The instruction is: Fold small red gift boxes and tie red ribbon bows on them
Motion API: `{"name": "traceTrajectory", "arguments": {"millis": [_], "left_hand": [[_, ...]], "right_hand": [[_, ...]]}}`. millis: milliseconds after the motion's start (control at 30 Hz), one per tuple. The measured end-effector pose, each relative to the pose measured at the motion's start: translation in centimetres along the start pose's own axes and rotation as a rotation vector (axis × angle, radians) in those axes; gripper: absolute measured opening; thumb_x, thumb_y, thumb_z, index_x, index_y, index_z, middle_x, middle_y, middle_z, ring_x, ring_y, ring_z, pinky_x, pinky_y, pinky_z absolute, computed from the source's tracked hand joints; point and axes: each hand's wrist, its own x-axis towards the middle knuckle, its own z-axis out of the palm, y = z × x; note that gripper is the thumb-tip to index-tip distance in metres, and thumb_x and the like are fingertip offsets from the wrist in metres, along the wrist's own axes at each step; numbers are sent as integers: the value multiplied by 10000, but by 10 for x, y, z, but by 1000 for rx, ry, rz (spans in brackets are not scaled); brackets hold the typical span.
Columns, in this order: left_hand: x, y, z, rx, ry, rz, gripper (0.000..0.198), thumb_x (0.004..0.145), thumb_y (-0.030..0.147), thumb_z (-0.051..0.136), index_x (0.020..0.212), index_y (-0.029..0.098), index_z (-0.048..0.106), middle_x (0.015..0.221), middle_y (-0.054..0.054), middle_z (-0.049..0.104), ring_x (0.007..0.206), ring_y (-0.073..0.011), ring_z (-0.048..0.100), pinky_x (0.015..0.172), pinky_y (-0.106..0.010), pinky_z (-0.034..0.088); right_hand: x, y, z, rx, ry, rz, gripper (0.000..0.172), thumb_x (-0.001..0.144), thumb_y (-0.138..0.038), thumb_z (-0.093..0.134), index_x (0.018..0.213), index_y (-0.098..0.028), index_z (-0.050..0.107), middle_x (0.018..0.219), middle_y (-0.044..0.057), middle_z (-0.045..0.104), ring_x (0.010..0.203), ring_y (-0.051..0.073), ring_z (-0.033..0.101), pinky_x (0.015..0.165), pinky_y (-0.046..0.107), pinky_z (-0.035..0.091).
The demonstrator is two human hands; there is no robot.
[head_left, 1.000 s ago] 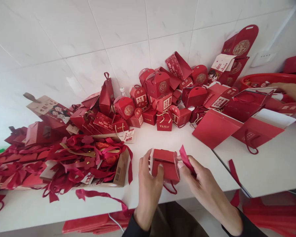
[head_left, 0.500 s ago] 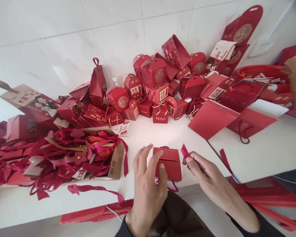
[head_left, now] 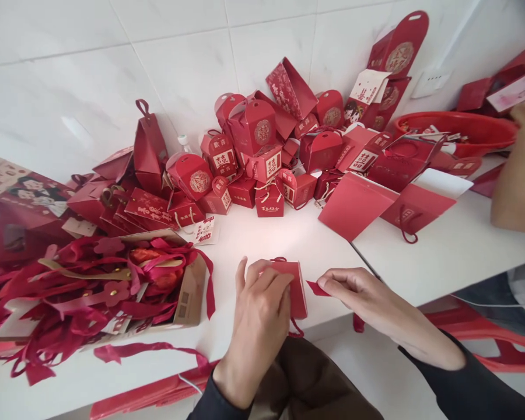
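Note:
A small red gift box (head_left: 298,291) with cord handles lies on the white table close in front of me. My left hand (head_left: 262,303) is curled over its left side, and the fingertips bend down onto the top. The hand hides that part of the box. Just right of the box, my right hand (head_left: 354,291) pinches a dark red ribbon (head_left: 318,289) between thumb and fingers. The ribbon's pointed end sticks out toward the box, and another piece of it hangs below the hand at the table edge.
A cardboard box (head_left: 191,291) heaped with red ribbons stands at left, with a loose ribbon (head_left: 157,346) before it. Many red gift boxes (head_left: 262,125) pile against the wall. An open red box (head_left: 359,204) and a red basin (head_left: 485,131) are at right, beside another person's arm (head_left: 520,175).
My left fingers have curled in over the box, where before they were spread. My right hand has lowered the ribbon end, bringing it level beside the box. The view has turned right.

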Motion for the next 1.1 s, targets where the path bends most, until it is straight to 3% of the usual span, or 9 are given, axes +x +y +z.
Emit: {"name": "traceTrajectory", "arguments": {"millis": [167, 433, 1100], "left_hand": [[2, 0, 2, -69, 36, -31, 246, 941, 96, 530, 1037, 261, 686, 975, -22, 761, 1041, -243, 607, 1156, -554, 312], [3, 0, 1, -93, 28, -46, 224, 979, 158, 524, 1054, 271, 703, 1010, -12, 776, 1041, -250, 597, 1153, -540, 303], [5, 2, 0, -135, 31, -77, 217, 978, 156, 540, 1047, 279, 705, 1013, 13, 769, 1044, -233, 582, 1157, -504, 281]], "right_hand": [[7, -9, 0, -44, -5, -67, 345, 966, -396, 496, 679, -211, 445, 670, -44, 281, 590, 126, 232, 501, 268, 194], [16, -25, -1, -134, 21, -90, 294, 897, -311, 472, 622, -209, 449, 611, -45, 293, 539, 115, 254, 451, 256, 190], [17, -26, -5, -207, 13, -116, 287, 907, -304, 467, 638, -203, 472, 576, -55, 287, 504, 103, 257, 437, 256, 190]]}}
